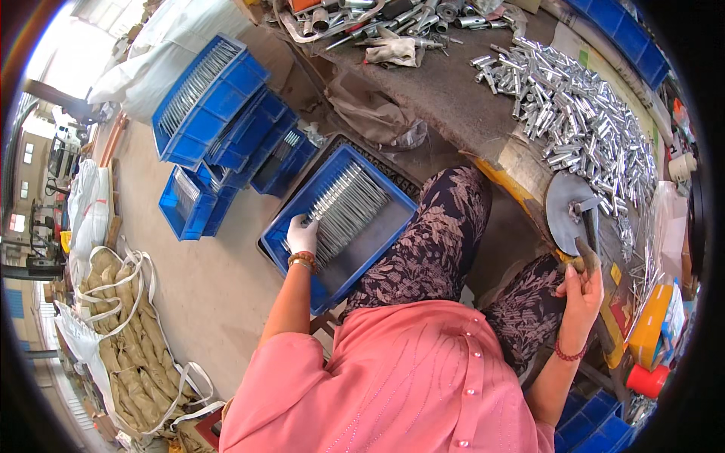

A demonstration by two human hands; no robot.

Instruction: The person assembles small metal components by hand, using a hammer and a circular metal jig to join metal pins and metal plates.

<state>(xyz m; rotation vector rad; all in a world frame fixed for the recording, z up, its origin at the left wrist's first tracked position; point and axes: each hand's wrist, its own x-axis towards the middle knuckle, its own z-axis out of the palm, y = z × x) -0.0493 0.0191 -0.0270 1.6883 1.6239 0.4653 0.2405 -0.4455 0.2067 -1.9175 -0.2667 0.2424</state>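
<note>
In a blue bin point(343, 283) at my left side lies a row of slim silver metal rods point(347, 208) with thicker middles. My left hand point(302, 235), in a white glove, reaches over the bin's near left side to the rods' left end. Its fingers are curled, and whatever they pinch is hidden. My bare right hand point(580, 294) is closed round a dark lever handle point(584, 253) at the bench edge. Beside that handle stands a round grey metal disc point(568, 211) with a bracket. A large heap of short silver metal tubes point(578, 113) lies behind the disc.
Stacked blue bins point(204, 143) with more rods stand at the far left. The bench point(430, 83) carries loose tools and a crumpled glove point(394, 51). White sacks point(132, 340) lie on the left floor. An orange container point(651, 325) and red spool point(646, 380) sit at right.
</note>
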